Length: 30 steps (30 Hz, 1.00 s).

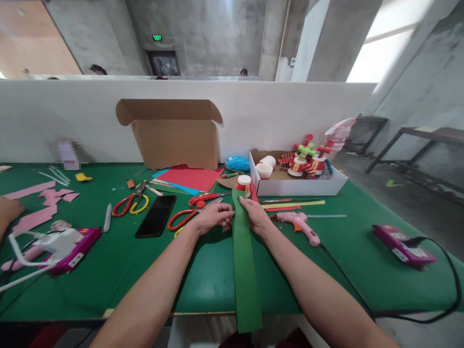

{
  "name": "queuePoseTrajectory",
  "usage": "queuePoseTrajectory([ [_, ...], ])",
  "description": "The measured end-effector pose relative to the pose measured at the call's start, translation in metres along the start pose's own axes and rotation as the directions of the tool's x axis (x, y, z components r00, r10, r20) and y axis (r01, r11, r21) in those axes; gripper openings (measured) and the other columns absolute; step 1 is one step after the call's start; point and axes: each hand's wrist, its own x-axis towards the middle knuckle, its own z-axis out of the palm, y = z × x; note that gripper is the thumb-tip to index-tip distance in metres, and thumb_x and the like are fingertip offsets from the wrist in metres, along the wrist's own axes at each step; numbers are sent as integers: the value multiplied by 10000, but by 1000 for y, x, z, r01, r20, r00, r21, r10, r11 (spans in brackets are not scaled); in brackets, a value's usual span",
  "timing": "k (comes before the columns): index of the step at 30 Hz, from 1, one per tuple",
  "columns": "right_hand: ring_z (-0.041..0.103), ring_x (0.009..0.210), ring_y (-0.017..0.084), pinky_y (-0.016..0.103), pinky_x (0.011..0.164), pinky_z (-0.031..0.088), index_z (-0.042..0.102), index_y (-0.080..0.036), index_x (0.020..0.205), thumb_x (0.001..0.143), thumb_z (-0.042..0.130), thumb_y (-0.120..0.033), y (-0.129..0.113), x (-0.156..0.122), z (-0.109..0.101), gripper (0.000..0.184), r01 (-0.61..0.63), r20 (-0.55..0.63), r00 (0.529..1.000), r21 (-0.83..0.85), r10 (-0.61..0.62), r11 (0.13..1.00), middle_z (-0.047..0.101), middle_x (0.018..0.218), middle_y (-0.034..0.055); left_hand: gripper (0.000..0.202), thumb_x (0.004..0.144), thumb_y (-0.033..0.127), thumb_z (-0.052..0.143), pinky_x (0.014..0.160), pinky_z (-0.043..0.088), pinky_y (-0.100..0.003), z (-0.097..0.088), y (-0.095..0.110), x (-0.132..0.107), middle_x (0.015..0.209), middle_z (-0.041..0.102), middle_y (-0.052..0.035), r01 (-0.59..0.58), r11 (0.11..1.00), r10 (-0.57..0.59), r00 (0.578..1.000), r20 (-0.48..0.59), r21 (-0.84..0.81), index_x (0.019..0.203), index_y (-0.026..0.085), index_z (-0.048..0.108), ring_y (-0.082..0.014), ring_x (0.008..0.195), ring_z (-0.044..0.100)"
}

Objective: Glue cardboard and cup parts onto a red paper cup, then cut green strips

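A long strip of green paper (246, 270) runs from my hands down past the table's front edge. My right hand (256, 216) pinches its upper right side, the thumb lying on top. My left hand (216, 216) is closed, its fingers curled and their tips at the strip's left edge; what they hold, if anything, is hidden. Just behind the strip's top end stands a small white and red paper cup (244, 184). Left of my left hand lie red-handled scissors (177, 220), and another red-handled tool (206, 198) is beyond it. A pink glue gun (299, 224) rests right of my right hand.
A white box (300, 187) holds cups and paper figures. Red paper sheets (192, 178) lie before an upright cardboard box (176, 140). A black phone (155, 216), more scissors (136, 198) and purple power blocks (402, 246) are on the green table. Another person's hand (10, 210) is at far left.
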Motion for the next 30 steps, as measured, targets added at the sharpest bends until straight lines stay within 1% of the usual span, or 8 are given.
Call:
queuePoseTrajectory([
  [3, 537, 514, 105, 230, 504, 456, 611, -198, 808, 723, 731, -500, 4, 2, 1, 337, 144, -85, 983, -189, -162, 971, 624, 644, -29, 166, 697, 260, 694, 515, 470, -212, 3, 0, 1, 568, 605, 19, -19, 996, 24, 998, -51, 91, 680, 149, 572, -89, 480, 571],
  [5, 520, 534, 89, 226, 532, 447, 613, -216, 963, 704, 745, -454, 5, 3, 2, 376, 209, -156, 949, -338, -274, 918, 638, 770, -31, 69, 697, 191, 617, 485, 448, -202, 3, 0, 3, 542, 606, 20, -24, 986, 44, 992, -121, 168, 656, 152, 577, -87, 448, 554],
  [8, 503, 554, 73, 231, 573, 451, 576, -237, 1146, 718, 728, -442, 5, 2, 4, 499, 232, -200, 915, -450, -351, 862, 633, 932, -15, 87, 674, 139, 570, 427, 387, -182, 3, -1, 6, 449, 550, 46, -19, 971, 67, 979, -194, 239, 594, 165, 547, -83, 386, 509],
  [14, 599, 819, 143, 244, 732, 481, 684, -209, 964, 799, 655, -507, 6, -10, 18, 342, 217, 103, 976, -348, -193, 912, 678, 867, 3, 151, 641, 150, 614, 419, 360, -173, 8, -2, 7, 411, 504, 80, -43, 964, 98, 975, -202, 261, 551, 180, 495, -76, 374, 489],
  [18, 618, 735, 132, 232, 670, 487, 698, -232, 953, 747, 729, -402, 3, -9, 17, 269, 122, 36, 992, -190, -117, 974, 696, 799, -15, 193, 629, 202, 663, 435, 367, -180, 7, -2, 6, 439, 501, 83, -78, 969, 129, 968, -214, 234, 554, 179, 486, -72, 395, 489],
  [23, 685, 700, 189, 301, 665, 538, 693, -200, 937, 680, 737, -258, -7, -2, 3, 268, -2, 67, 998, 36, 0, 999, 727, 734, 6, 275, 641, 349, 690, 463, 390, -201, -5, -2, 7, 487, 520, 60, -122, 980, 160, 951, -265, 156, 564, 181, 486, -80, 437, 488],
  [26, 714, 721, 218, 333, 712, 560, 691, -174, 875, 617, 736, -158, -13, -1, -5, 262, -17, 50, 999, 86, 12, 996, 743, 713, 25, 311, 627, 413, 702, 475, 391, -197, -11, -2, 6, 528, 505, 66, -138, 986, 160, 941, -299, 95, 607, 180, 496, -72, 465, 473],
  [30, 729, 765, 235, 362, 770, 567, 697, -157, 833, 606, 774, -162, -17, -3, -10, 240, -26, 86, 996, 85, 18, 996, 760, 739, 52, 377, 605, 459, 741, 457, 370, -193, -15, -3, 6, 538, 473, 70, -126, 991, 132, 945, -298, 38, 625, 182, 485, -65, 456, 444],
])
